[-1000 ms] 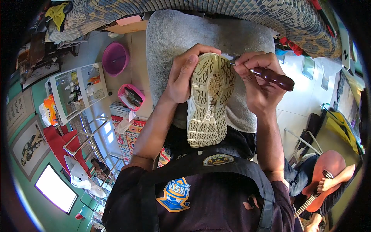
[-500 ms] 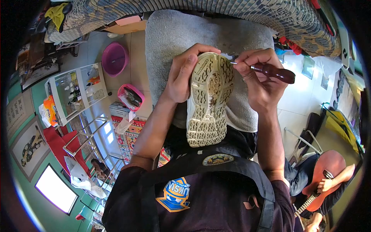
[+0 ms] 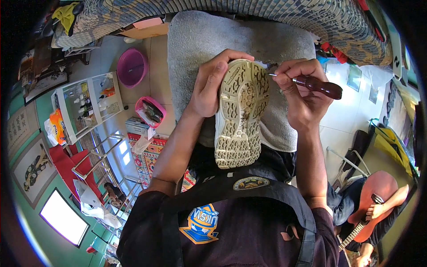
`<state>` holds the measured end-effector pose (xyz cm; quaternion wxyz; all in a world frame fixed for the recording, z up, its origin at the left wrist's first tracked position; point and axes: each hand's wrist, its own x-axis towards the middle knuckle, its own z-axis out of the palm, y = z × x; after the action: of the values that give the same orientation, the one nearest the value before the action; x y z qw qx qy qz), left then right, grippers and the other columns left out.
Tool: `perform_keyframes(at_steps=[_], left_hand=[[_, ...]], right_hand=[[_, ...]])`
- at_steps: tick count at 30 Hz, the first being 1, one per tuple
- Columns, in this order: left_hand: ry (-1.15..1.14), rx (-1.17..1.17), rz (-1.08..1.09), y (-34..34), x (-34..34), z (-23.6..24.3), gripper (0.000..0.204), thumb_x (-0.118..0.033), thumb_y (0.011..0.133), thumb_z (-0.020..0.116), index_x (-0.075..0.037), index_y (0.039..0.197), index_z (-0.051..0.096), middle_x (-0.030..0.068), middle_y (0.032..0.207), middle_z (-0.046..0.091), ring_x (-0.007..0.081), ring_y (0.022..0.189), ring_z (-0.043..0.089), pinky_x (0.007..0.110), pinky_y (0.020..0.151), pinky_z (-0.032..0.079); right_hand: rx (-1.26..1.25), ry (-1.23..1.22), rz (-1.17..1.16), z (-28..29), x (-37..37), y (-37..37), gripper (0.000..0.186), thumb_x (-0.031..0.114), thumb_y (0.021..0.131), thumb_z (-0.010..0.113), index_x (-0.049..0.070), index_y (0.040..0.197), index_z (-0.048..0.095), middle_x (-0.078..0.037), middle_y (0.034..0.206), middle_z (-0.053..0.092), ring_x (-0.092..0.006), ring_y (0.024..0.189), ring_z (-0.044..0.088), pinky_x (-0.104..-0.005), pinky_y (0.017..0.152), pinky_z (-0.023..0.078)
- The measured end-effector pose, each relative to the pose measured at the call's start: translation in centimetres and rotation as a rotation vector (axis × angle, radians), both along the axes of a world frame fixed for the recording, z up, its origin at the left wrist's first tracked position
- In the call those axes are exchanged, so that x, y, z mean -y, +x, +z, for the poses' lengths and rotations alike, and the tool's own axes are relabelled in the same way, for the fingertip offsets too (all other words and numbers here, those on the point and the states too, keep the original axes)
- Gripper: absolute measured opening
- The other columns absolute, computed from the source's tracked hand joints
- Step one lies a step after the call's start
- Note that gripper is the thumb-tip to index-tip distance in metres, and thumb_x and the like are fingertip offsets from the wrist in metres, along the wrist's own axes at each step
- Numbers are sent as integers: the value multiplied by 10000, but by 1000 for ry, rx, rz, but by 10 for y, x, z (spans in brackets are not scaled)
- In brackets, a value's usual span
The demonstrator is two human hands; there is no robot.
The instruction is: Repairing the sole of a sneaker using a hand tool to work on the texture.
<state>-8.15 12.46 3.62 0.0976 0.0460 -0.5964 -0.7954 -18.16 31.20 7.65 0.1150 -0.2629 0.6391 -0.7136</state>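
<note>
A sports shoe (image 3: 242,133) is turned sole up above my lap, its cream tread worn and dirty in the middle. My left hand (image 3: 213,84) grips the shoe's toe end from the left side, thumb along the edge. In my right hand (image 3: 304,89) is an awl (image 3: 321,86) with a dark reddish-brown handle and a thin metal shaft. Its tip points left and sits just off the shoe's right edge near the toe. Under the shoe, a grey towel (image 3: 191,49) drapes over my knees. The shoe's upper is mostly hidden.
On the left floor are a purple basin (image 3: 132,67) and a pink container (image 3: 150,112) holding dark items. A white shelf unit (image 3: 89,107) stands further left. At lower right, another person's hand (image 3: 374,211) rests on a reddish-brown guitar (image 3: 380,191). Patterned fabric (image 3: 222,8) spans the far side.
My right hand has drawn the awl slightly rightward, so its tip has come away from the sole's edge. The shoe and my left hand have stayed nearly still.
</note>
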Motion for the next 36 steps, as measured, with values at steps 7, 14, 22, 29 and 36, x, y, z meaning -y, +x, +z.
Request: perform_keyframes(at_steps=[7, 14, 22, 29, 36], left_hand=[[14, -10, -8, 1, 0, 1, 629, -437, 1159, 327, 104, 1316, 605, 156, 1088, 750, 169, 967, 718, 305, 855, 563], [-3, -11, -6, 2, 1, 1, 627, -435, 1160, 324, 103, 1310, 608, 155, 1089, 751, 168, 969, 718, 305, 860, 562], [-8, -3, -4, 2, 0, 1, 616, -429, 1161, 328, 98, 1321, 604, 156, 1101, 748, 174, 992, 716, 310, 881, 560], [13, -5, -17, 1, 0, 2, 616, -429, 1163, 325, 99, 1318, 604, 158, 1098, 749, 172, 991, 719, 306, 879, 563], [-49, 46, -59, 3, 4, -1, 706, -485, 1137, 284, 119, 1340, 589, 225, 1255, 704, 253, 1137, 711, 369, 1003, 556]], right_hand=[[-13, 31, 2, 4, 0, 2, 218, -147, 875, 764, 3, 959, 629, -102, 950, 728, -136, 855, 678, -281, 776, 555], [69, 12, -3, 5, 0, 3, 206, -128, 872, 772, 1, 953, 633, -99, 941, 723, -130, 846, 667, -278, 760, 547], [33, 39, 31, 4, -3, 1, 198, -114, 873, 783, 9, 946, 646, -92, 934, 726, -134, 844, 667, -283, 760, 544], [70, 56, 26, 4, -5, 3, 204, -94, 869, 802, 14, 953, 651, -92, 937, 723, -139, 845, 667, -284, 762, 539], [87, -29, 65, 3, -8, -2, 203, -62, 892, 815, 13, 974, 645, -90, 953, 719, -140, 854, 665, -282, 776, 537]])
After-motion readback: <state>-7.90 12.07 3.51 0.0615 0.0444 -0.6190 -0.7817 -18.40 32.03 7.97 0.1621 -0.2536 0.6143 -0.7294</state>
